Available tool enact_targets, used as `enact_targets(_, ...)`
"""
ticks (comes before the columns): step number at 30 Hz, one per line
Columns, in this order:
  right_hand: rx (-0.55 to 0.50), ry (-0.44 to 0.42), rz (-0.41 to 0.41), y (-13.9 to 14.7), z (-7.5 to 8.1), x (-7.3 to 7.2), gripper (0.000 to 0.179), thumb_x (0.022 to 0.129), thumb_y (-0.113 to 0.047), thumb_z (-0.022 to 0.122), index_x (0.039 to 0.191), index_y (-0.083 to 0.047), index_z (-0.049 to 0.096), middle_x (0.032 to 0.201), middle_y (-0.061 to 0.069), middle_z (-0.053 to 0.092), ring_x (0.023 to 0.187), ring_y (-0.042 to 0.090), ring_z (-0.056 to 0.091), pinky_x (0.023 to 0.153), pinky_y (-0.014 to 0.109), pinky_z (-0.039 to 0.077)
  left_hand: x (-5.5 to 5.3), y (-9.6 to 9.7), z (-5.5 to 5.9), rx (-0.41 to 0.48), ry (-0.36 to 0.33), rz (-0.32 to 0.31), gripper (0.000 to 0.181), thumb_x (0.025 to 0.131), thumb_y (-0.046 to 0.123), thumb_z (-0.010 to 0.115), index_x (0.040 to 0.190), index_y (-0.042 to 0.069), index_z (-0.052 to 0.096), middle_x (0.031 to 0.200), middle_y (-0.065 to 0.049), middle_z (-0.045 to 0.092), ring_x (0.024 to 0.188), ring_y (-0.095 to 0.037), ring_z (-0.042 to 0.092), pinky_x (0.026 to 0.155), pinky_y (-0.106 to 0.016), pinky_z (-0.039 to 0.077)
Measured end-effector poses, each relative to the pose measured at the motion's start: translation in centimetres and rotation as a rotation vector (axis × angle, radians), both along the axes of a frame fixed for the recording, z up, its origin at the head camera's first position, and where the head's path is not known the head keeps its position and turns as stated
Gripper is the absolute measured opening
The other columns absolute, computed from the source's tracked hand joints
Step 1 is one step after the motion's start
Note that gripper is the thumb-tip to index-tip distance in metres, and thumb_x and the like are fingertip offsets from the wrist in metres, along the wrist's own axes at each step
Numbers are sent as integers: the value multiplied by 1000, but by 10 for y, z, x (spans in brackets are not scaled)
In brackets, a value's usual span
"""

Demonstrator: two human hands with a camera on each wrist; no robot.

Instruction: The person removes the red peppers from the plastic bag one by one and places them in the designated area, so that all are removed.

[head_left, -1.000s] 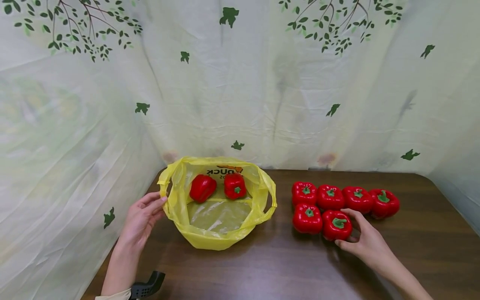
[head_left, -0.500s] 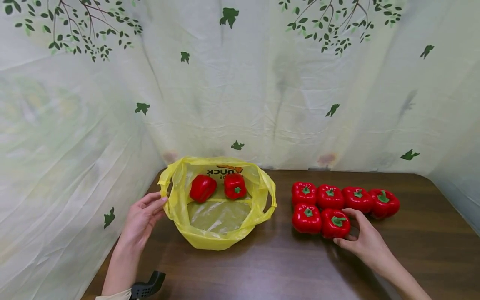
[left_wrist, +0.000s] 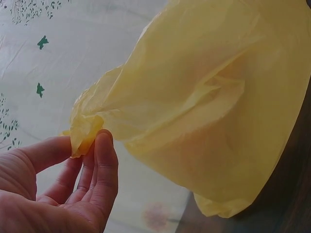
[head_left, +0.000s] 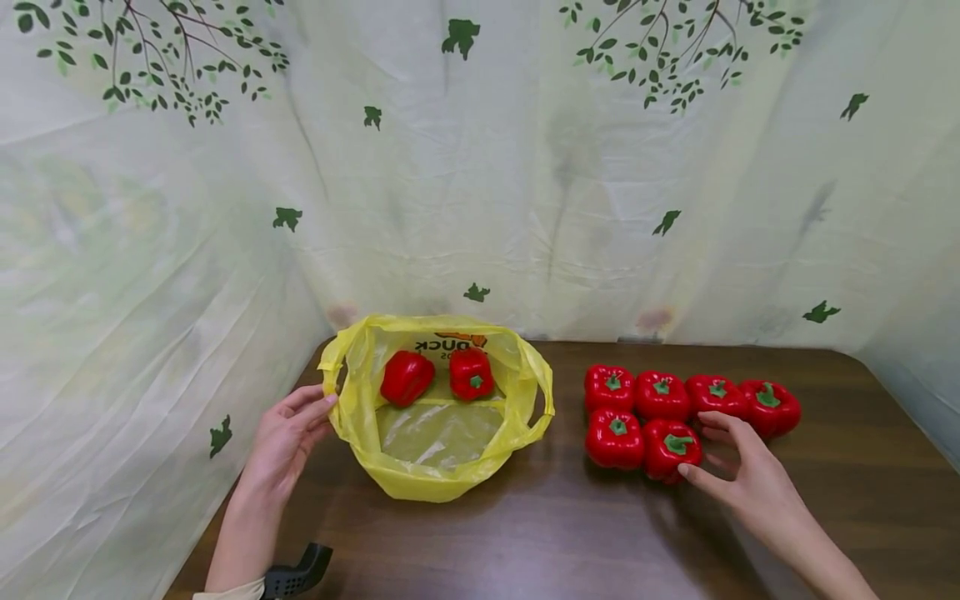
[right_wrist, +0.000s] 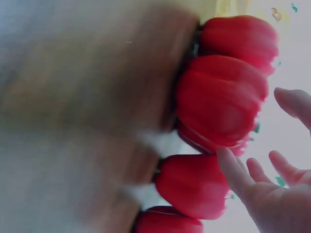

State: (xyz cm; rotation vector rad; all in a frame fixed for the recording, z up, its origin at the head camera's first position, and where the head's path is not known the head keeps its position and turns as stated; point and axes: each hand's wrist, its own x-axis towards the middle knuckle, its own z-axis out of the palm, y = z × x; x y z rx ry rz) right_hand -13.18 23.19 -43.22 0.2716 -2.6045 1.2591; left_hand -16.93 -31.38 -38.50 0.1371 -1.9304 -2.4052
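Observation:
My left hand (head_left: pixel 283 442) pinches the left handle of a yellow plastic bag (head_left: pixel 420 485), whose mouth is spread wide. The left wrist view shows thumb and fingertips on the gathered handle (left_wrist: pixel 86 133). Inside the bag lie two red bell peppers, one on its side (head_left: pixel 407 377) and one with its green stem toward me (head_left: pixel 471 373). At the right, my right hand (head_left: pixel 753 479) is beside the nearest bell pepper (head_left: pixel 663 458), thumb and fingers spread apart. In the right wrist view that pepper (right_wrist: pixel 221 99) stands just off the fingertips.
Several more red bell peppers stand close together: a back row (head_left: pixel 660 398) and another pepper (head_left: pixel 613 440) in front at its left. The brown wooden table (head_left: pixel 555 525) ends at a pale curtain (head_left: pixel 525 208) with leaf prints. A black strap device (head_left: pixel 296 573) sits at the left wrist.
The right hand held the front pepper and shifted it slightly left against its neighbour. Now its fingers have let go and drawn back to the right. The left hand and bag stay put.

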Motion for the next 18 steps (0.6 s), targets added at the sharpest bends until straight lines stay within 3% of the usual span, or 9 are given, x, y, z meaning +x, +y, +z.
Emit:
enact_targets(3, 11, 101, 5, -5, 6, 2, 64, 80, -10, 83, 133, -1, 48, 129, 12, 51, 110, 20, 54, 81, 6, 46, 0, 0, 0, -7, -2, -3, 12, 93, 12, 69, 105, 8, 69, 99, -2, 68, 85, -15, 68, 82, -28, 56)
enact_targets(7, 4, 172, 45, -16, 15, 5, 63, 78, -2, 82, 133, -5, 51, 127, 6, 52, 109, 8, 52, 82, 8, 47, 0, 0, 1, -15, 0, -11, 14, 94, 14, 69, 107, 8, 68, 101, -2, 67, 86, -15, 68, 82, -27, 56)
enact_targets(18, 3, 246, 203, -62, 37, 9, 64, 79, -2, 82, 132, -23, 53, 129, -7, 53, 114, 11, 54, 86, 20, 52, 1, -1, 1, -5, -2, -19, 16, 94, 14, 69, 109, 8, 68, 103, -2, 67, 87, -15, 68, 82, -27, 56)
